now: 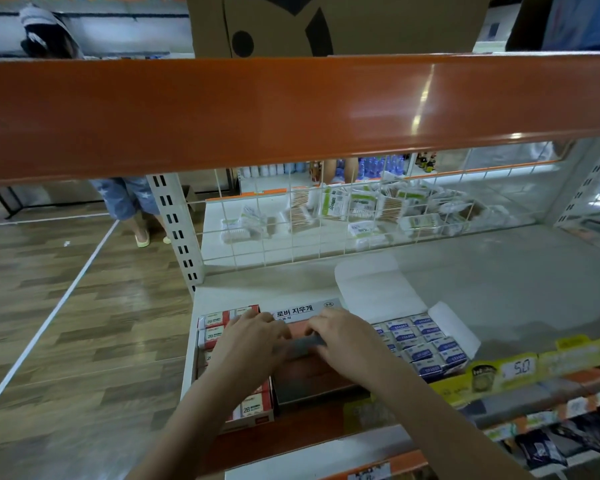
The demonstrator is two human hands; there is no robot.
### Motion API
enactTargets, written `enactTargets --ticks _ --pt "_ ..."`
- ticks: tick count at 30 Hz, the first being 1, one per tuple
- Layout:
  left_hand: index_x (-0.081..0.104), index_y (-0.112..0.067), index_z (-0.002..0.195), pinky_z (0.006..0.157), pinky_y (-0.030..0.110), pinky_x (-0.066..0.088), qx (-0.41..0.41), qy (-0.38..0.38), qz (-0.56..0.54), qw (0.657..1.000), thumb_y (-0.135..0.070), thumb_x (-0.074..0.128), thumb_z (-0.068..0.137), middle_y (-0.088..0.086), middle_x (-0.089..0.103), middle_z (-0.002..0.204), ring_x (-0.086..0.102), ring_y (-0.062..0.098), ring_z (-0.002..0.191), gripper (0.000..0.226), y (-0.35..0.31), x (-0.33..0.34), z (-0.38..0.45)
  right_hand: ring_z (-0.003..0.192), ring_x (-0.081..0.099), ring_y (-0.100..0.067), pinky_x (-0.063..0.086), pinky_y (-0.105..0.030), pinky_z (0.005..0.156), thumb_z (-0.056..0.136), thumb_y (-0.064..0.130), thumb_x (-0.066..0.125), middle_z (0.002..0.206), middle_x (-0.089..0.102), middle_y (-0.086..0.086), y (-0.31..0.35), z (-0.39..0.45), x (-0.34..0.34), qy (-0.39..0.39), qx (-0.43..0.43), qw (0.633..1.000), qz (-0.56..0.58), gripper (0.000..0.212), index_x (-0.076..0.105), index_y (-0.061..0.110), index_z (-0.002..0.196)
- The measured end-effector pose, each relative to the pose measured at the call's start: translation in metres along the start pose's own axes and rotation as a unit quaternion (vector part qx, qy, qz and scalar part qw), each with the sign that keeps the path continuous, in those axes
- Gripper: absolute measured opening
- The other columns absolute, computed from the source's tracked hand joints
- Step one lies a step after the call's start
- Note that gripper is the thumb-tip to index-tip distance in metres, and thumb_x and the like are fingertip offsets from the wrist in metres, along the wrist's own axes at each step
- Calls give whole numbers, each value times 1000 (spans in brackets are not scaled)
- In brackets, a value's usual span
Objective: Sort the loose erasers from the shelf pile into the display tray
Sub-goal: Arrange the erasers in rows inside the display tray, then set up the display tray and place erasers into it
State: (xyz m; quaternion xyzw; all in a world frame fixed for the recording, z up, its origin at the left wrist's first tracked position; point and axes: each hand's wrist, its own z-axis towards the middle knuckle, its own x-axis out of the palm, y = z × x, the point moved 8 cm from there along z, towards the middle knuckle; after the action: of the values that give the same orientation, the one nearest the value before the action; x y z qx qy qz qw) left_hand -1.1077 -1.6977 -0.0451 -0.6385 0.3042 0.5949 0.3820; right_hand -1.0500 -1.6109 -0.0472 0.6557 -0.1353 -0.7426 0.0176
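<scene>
Left hand [253,336] and right hand [343,336] pinch dark eraser [303,344], seemingly, over tray [312,379]. Risk: slips, lands crooked; sleeve nudges blue erasers [426,348].

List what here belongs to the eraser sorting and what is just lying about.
Job: left hand, right hand, dark eraser held between them, middle tray, red 2B erasers, blue erasers.
Lying about: cotton swab packs, cardboard box, price tag.
</scene>
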Motion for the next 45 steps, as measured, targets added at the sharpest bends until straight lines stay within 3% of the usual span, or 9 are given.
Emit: enactTargets --ticks 5,11,18,25,32,45 --pt "57 -30 119 89 28 42 24 -45 -5 999 -44 43 95 -7 58 118 51 14 109 31 -21 -34 30 107 51 -18 44 -32 88 92 28 55 115 56 -3 -19 3 -40 -31 8 999 11 29 59 16 117" --pt "55 -27 121 91 35 44 87 -46 14 995 -43 45 94 -2 56 122 51 21 114 33 -99 -58 92 111 54 -22 47 -33 92 89 28 60 117 60 -6 -114 -11 -103 -83 107 990 -38 29 62 15 115" --pt "57 -22 120 88 33 41 202 -59 22 977 -43 50 92 4 58 119 53 24 111 36 -256 -55 155 110 54 -25 46 -35 92 88 28 59 116 60 -8 -259 -92 -136 -63 250 965 -54 29 63 14 114" --pt "55 -20 124 95 37 38 223 -33 22 974 -42 48 93 7 52 126 46 28 119 39 -423 -17 224 113 52 -28 42 -35 95 90 26 55 121 56 -11 -405 -192 -163 -29 341 938 -65 33 58 14 121" --pt "53 -19 124 95 37 36 227 -35 17 973 -36 47 94 6 51 129 44 26 120 35 -552 19 289 120 48 -27 39 -35 98 92 23 52 128 52 -12 -524 -252 -200 -51 391 916 -74 37 52 14 128" --pt "53 -18 126 84 30 45 239 -8 44 970 -29 52 92 3 60 120 58 22 108 36 -651 85 448 124 45 -29 36 -34 102 91 26 53 133 47 -14 -715 -264 -191 -11 429 903 -25 41 48 16 131"
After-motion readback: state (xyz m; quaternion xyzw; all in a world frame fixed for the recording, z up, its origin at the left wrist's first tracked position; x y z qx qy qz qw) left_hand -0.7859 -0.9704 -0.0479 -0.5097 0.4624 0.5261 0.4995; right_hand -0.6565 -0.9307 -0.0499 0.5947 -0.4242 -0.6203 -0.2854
